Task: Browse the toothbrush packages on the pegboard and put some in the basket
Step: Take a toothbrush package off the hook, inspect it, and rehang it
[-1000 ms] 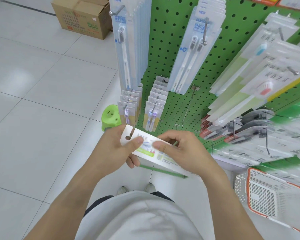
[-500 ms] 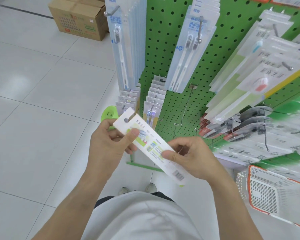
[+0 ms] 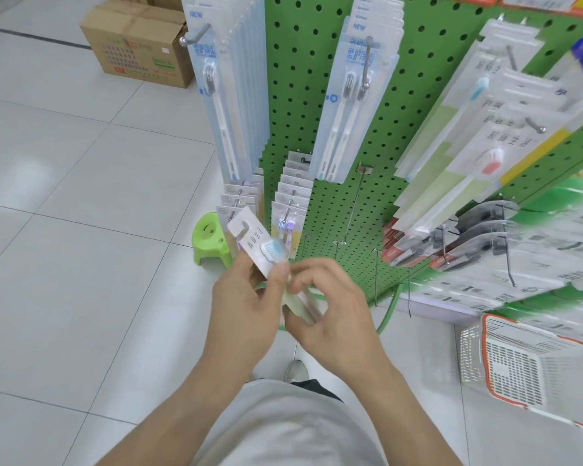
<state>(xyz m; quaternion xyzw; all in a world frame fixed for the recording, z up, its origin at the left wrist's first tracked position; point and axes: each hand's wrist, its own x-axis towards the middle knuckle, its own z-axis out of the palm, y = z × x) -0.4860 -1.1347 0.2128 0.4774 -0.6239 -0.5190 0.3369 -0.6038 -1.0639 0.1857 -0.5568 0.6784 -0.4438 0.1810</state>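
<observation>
Before the pegboard (image 3: pixel 320 95), both hands have turned the toothbrush package (image 3: pixel 256 247) upright.

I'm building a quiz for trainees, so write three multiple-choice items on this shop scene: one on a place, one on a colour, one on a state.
1. Where is the basket?
A. On the floor at the lower right
B. Hung on the pegboard
C. On the cardboard box

2. What colour is the pegboard?
A. Blue
B. Green
C. Red

3. How is the toothbrush package held?
A. It lies in the basket
B. It hangs on a hook
C. Both hands hold it

Answers:
1. A, the white basket with an orange rim sits on the tiles beside the display.
2. B, the perforated panel is bright green.
3. C, the left hand and the right hand both pinch it in front of the person.
</observation>
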